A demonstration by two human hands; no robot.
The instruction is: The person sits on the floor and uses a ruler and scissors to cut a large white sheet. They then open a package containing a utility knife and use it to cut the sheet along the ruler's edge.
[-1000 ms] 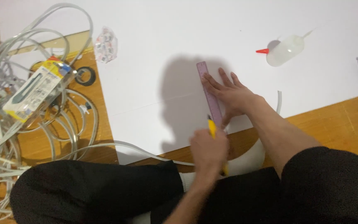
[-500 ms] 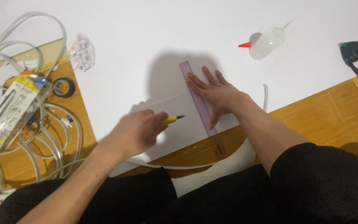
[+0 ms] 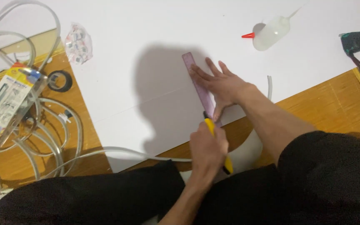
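Head view: your right hand [image 3: 223, 85] presses flat, fingers spread, on the purple ruler [image 3: 200, 88]; your left hand [image 3: 208, 151] grips the yellow knife [image 3: 213, 133] at the ruler's near end, blade in line with its long axis.

Wooden floor [image 3: 326, 100]: white sheet [image 3: 155, 50], tubing coils [image 3: 42, 137], tape roll [image 3: 60, 80].
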